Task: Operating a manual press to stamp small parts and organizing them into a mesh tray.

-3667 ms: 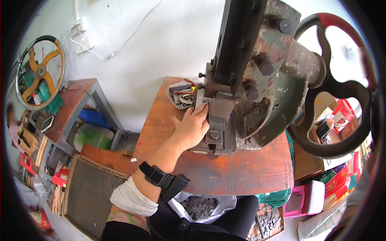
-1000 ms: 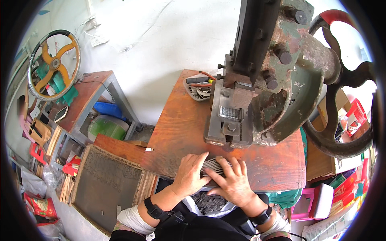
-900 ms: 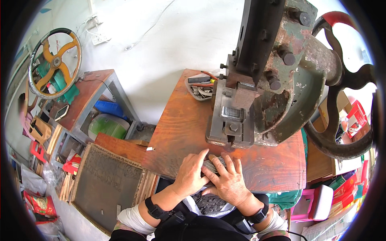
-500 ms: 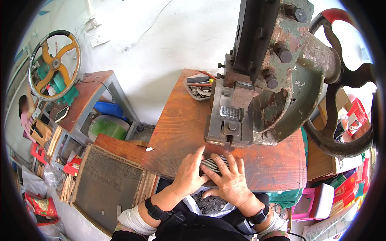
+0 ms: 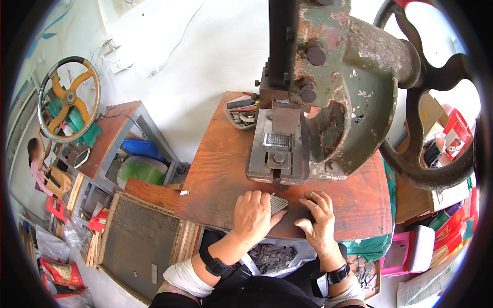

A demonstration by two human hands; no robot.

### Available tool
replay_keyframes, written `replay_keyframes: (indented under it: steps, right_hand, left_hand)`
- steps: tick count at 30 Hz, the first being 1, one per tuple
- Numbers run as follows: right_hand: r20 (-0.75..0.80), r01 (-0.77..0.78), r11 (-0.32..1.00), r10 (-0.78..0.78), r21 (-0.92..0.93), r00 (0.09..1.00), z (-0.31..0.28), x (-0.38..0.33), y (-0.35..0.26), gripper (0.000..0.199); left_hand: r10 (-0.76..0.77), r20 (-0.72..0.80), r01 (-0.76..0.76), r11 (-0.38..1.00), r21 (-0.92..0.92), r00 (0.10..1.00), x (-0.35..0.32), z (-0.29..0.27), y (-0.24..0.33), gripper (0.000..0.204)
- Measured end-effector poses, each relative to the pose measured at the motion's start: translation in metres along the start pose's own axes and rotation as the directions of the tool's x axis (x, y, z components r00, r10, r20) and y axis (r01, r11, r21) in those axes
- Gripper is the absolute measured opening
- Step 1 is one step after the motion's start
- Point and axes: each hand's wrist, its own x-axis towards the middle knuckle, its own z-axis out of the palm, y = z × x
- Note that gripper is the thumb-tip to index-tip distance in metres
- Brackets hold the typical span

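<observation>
My left hand (image 5: 251, 216) is closed around a stack of thin grey metal pieces (image 5: 278, 203) with a ridged face, low over the wooden bench top (image 5: 215, 190). Its palm side and the far part of the stack are hidden. To its right my right hand (image 5: 319, 218) is raised, fingers curved and apart, with nothing in it. Beyond both hands stands a hand press (image 5: 354, 102) with a steel die block (image 5: 278, 160) at its foot. Set into that block is a small bright patterned plate (image 5: 277, 140).
Loose dark metal pieces (image 5: 272, 258) fill a white bag at my lap. A shallow tray (image 5: 174, 236) lies lower left. Behind the die block sits a tool tub (image 5: 241, 123). The press's large handwheel (image 5: 416, 92) juts out right, above a pink stool (image 5: 411, 251). A person (image 5: 38, 164) is at far left.
My hands have parted: the right has moved off the metal stack to the right, while the left keeps hold of it. The view has shifted, so the press appears further left.
</observation>
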Motion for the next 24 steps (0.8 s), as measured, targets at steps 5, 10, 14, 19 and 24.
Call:
replay_keyframes:
  steps: [5, 10, 14, 19, 24]
  right_hand:
    - [0.008, 0.007, 1.000, -0.007, -0.008, 1.000, -0.002, 0.003, -0.003, 0.049]
    - [-0.022, 0.036, 0.999, -0.035, 0.026, 0.999, -0.001, 0.005, -0.006, 0.040]
    - [-0.012, -0.018, 1.000, 0.018, -0.003, 1.000, 0.001, 0.002, -0.006, 0.029]
    - [0.046, 0.004, 0.993, 0.001, -0.117, 0.999, 0.000, -0.002, -0.009, 0.020]
    - [0.097, 0.053, 0.999, -0.052, -0.011, 0.994, -0.003, -0.001, -0.008, 0.016]
  left_hand:
    - [-0.394, 0.312, 0.488, 0.512, -0.707, 0.865, -0.011, -0.023, -0.018, 0.048]
    - [0.003, 0.645, 0.445, -0.726, -0.525, 0.765, -0.047, -0.054, -0.044, 0.054]
    - [0.022, 0.801, 0.793, -0.153, -0.589, 0.599, -0.092, -0.033, -0.038, 0.052]
    - [-0.161, 0.742, 0.577, 0.739, -0.346, 0.651, -0.135, 0.034, -0.017, 0.052]
    - [-0.415, 0.205, 0.462, 0.768, -0.443, 0.886, -0.255, -0.050, -0.082, 0.030]
